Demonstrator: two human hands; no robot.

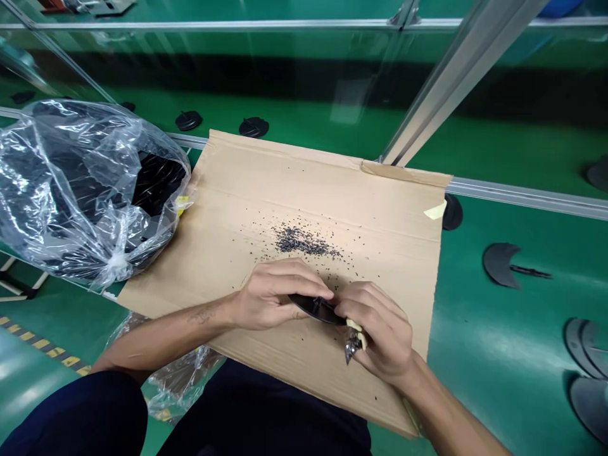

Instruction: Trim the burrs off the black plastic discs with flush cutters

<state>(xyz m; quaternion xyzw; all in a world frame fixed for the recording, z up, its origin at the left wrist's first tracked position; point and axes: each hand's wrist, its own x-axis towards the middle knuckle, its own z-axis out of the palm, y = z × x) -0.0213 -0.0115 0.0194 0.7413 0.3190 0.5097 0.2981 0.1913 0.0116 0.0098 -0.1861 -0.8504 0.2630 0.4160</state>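
Observation:
Between my hands, above the cardboard, a black round plastic part (317, 309) is tilted, with a raised piece on its face. My left hand (275, 294) grips its left edge, fingers on top and thumb beneath. Closed at the part's right side, my right hand (380, 326) also holds a small tool (352, 344) with pale yellow wrapping and a shiny pointed end. Fingers hide most of that tool, so its exact kind is unclear. Small black scraps (304, 242) lie in a pile just beyond my hands, with more scattered around.
A cardboard sheet (237, 183) lies under my hands. At left stands a clear plastic bag (85, 190) full of black parts. Other black parts (503, 265) rest on the green surface to the right. A metal post (456, 82) rises behind the cardboard.

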